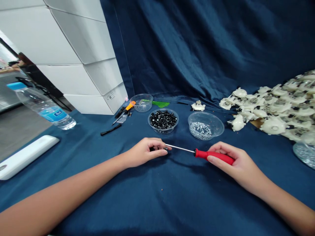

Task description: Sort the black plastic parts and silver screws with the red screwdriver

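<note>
A red-handled screwdriver [215,156] lies in the closed grip of my right hand [238,164], its shaft pointing left. The shaft's tip reaches the fingertips of my left hand [145,152], and the fingers partly hide it. Between my left thumb and fingers a small black piece [165,148] shows, mostly covered. Just beyond my hands stands a clear bowl [163,131] full of small black pieces [162,119]. To its right, another clear bowl [216,126] contains silver screws [200,129].
Cream-coloured plastic parts [275,108] are piled at the right, with one cream part [198,105] apart from them. A clear bowl [141,104], an orange-handled tool [129,105] and white boxes [98,85] stand behind. At left are a water bottle [52,113] and a white device [29,156].
</note>
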### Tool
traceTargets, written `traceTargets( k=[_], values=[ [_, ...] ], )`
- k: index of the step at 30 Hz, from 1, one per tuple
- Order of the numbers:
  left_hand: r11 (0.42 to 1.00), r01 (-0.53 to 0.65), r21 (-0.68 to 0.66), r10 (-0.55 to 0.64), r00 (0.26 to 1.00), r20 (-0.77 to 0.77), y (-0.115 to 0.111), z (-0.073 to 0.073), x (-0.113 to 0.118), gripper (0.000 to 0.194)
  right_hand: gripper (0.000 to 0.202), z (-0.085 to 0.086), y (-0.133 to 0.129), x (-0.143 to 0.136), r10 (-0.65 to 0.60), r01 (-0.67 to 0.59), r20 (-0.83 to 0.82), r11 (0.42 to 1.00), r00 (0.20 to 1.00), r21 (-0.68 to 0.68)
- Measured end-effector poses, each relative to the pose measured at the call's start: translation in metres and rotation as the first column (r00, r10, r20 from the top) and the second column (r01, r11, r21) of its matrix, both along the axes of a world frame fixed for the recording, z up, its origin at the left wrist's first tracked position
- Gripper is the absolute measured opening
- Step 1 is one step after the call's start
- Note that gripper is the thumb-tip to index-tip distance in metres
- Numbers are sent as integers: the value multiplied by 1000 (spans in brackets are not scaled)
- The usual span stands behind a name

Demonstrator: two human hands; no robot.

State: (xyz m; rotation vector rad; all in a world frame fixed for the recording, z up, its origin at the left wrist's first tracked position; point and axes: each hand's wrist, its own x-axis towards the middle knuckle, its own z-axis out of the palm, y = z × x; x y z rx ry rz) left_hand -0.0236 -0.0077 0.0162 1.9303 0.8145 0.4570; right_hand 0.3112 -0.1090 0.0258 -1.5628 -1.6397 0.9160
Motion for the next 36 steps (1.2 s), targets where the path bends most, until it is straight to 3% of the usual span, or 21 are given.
traceTargets(
  k=[4,8,16,36],
  values=[
    [989,-74,-127,82,995,56,1,-4,-1,37,33,1,0,2,-7,6,2,1000,1000,9],
    [982,-90,-163,103,992,75,1,-6,-1,38,31,1,0,3,-1,-1,39,999,999,33],
    [996,-72,-59,75,996,52,1,-2,0,35,32,-2,0,7,9,-13,67,998,998,63],
    [997,-65,-45,66,998,20,4,0,-1,39,31,0,1,8,20,-33,142,995,990,95]
  ],
)
